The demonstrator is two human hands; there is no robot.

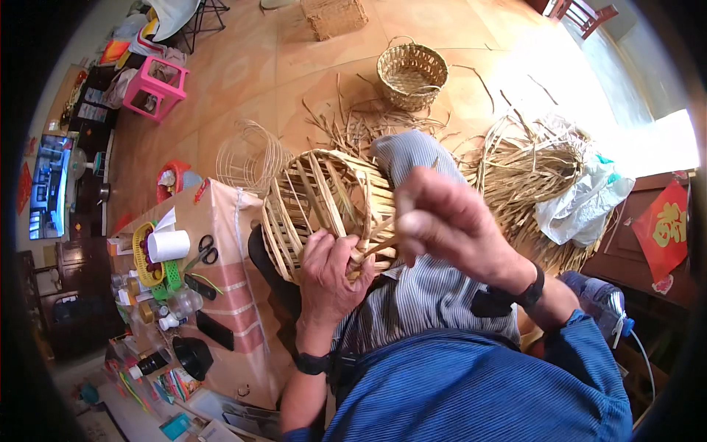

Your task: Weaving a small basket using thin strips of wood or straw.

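Note:
A half-woven basket [322, 193] of pale, flat plant strips lies tilted on my lap, with gaps showing between its strips. My left hand [330, 271] grips the basket's near edge, fingers pressed over the weave. Just right of it, my right hand [451, 225] is raised and closed in a pinch on a plant strip [383, 244] that runs back to the basket near my left thumb. Part of that strip is hidden behind the right fingers.
A finished basket [412, 74] stands on the floor ahead, near loose strips [353, 127]. Right of my knees lies a big bundle of dried strips [526, 166] with a plastic bag [578, 214]. On the left, a covered table [243, 324] bears scissors [206, 250]; a wire frame [250, 158] stands beyond.

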